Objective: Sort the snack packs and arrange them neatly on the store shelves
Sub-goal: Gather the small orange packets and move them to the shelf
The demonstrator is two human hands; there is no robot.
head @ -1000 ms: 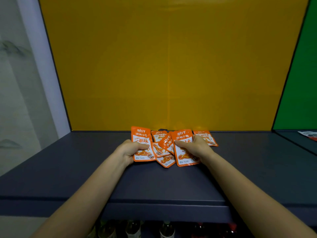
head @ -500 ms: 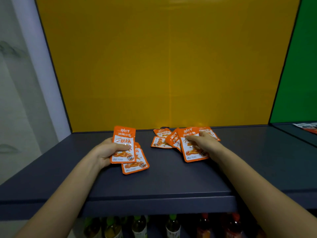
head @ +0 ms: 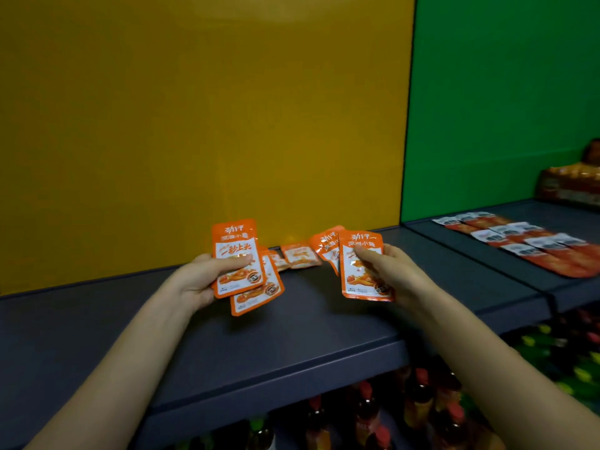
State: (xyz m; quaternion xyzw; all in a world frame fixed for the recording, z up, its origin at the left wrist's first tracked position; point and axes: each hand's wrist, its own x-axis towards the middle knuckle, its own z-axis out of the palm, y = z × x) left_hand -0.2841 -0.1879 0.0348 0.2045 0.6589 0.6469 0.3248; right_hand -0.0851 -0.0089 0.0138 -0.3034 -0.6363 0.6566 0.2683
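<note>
Small orange snack packs are the task's objects. My left hand (head: pixel 198 280) grips two of them (head: pixel 234 251), fanned and lifted off the dark grey shelf (head: pixel 292 332), thumb across the front one. My right hand (head: pixel 386 274) pinches an upright orange pack (head: pixel 358 254), with at least one more (head: pixel 326 246) behind it. A few loose orange packs (head: pixel 298 254) lie flat on the shelf near the yellow back wall, between my hands.
On the neighbouring shelf to the right, under a green wall, red-and-white snack packs (head: pixel 526 241) lie in rows, with a box of goods (head: pixel 571 186) behind. Bottles (head: pixel 367 407) stand on the lower shelf below.
Both hands lifted their packs off the shelf and drew them apart and toward me. The camera turned right, bringing the green section and its red-and-white packs into view.
</note>
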